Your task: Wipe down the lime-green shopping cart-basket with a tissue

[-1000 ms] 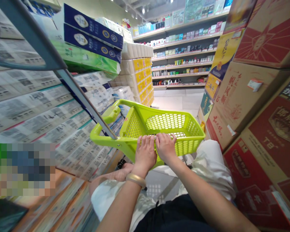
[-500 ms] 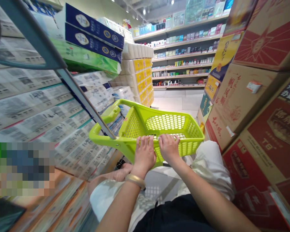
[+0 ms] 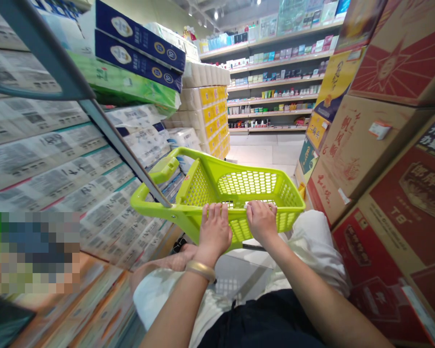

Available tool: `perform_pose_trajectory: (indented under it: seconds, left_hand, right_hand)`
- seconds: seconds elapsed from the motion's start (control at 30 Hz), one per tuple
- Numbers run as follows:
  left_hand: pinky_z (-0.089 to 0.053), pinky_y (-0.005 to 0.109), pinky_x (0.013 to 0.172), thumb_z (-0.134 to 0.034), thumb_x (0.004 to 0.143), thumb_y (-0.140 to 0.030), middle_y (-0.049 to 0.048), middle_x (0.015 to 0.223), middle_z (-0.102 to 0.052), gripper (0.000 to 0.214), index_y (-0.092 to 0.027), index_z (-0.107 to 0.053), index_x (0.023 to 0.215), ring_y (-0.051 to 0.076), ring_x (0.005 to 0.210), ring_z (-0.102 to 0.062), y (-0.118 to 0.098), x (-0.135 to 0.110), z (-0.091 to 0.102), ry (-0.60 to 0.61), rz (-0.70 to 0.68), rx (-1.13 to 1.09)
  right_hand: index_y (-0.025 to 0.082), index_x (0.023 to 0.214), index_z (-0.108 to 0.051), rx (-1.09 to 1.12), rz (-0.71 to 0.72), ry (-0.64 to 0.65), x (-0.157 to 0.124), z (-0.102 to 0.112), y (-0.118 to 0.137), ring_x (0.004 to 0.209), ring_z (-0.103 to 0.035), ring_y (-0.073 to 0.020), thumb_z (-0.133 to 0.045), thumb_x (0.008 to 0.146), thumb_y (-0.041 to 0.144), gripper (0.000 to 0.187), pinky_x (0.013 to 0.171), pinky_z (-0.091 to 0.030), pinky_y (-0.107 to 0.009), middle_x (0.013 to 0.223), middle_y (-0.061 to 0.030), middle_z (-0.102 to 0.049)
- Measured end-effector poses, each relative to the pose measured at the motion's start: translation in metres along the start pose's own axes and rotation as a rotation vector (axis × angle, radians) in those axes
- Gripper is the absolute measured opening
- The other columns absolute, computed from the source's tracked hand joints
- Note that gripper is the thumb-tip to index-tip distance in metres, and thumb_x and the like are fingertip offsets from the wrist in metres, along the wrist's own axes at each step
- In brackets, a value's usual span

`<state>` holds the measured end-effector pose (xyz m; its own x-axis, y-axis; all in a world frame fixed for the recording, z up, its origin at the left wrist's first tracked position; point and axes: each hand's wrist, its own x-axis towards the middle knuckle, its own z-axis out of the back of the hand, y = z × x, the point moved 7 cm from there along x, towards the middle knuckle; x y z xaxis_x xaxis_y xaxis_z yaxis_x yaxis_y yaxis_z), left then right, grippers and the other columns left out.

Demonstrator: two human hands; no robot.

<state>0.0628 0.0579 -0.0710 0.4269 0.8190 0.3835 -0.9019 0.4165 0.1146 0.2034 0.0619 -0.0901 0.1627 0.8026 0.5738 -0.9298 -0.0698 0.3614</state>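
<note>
In front of my lap stands a lime-green shopping basket (image 3: 239, 183) with a perforated wall and a long grey pull handle (image 3: 121, 145) rising to the upper left. My left hand (image 3: 215, 229) rests on the basket's near rim, its fingers hooked over the edge. Farther right along that rim, my right hand (image 3: 261, 221) is likewise curled over it, apart from the left. Both thumbs are partly hidden. The part of the basket's inside that shows holds no goods. A gold bangle (image 3: 200, 270) circles my left wrist.
Stacked packs of tissue paper (image 3: 105, 164) line the left, with blue boxes (image 3: 139, 48) on top. Printed cartons (image 3: 369, 140) form a wall close on my right. Shelves (image 3: 271, 99) of small goods stand across the pale floor (image 3: 264, 150).
My right hand has slid a little to the right along the rim, widening the gap between my hands. My left hand keeps its hold, and the view has shifted slightly.
</note>
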Motion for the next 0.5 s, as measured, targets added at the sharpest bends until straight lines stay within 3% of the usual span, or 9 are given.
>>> perform_pose_trajectory:
  seconds: [0.27,0.37,0.5]
  left_hand:
    - [-0.021,0.05,0.117,-0.057,0.077,-0.026,0.0154,0.126,-0.054,0.059,-0.011,-0.046,0.133,0.031,0.125,-0.041,0.002,-0.001,0.002,0.009,-0.005,0.02]
    - [-0.02,0.049,0.118,-0.058,0.077,-0.026,0.015,0.127,-0.054,0.061,-0.011,-0.045,0.134,0.031,0.127,-0.041,0.005,-0.002,0.001,0.014,-0.006,0.021]
    - [-0.019,0.049,0.119,-0.059,0.076,-0.028,0.0151,0.128,-0.054,0.062,-0.012,-0.044,0.134,0.03,0.128,-0.039,0.005,-0.003,0.0,0.009,-0.005,-0.001]
  right_hand:
    - [0.022,0.09,-0.062,0.08,0.059,0.051,0.005,-0.013,0.047,0.082,-0.056,-0.0181,-0.044,0.098,0.025,0.02,0.087,-0.021,-0.035,0.085,-0.0013,-0.069]
    - [0.022,0.09,-0.062,0.068,0.069,0.05,0.004,-0.009,0.036,0.083,-0.057,-0.0175,-0.043,0.098,0.025,0.02,0.088,-0.02,-0.035,0.085,-0.001,-0.069]
    - [0.021,0.087,-0.062,0.009,0.027,0.026,0.0,-0.002,0.002,0.081,-0.056,-0.0171,-0.042,0.098,0.026,0.023,0.087,-0.02,-0.035,0.083,-0.002,-0.069]
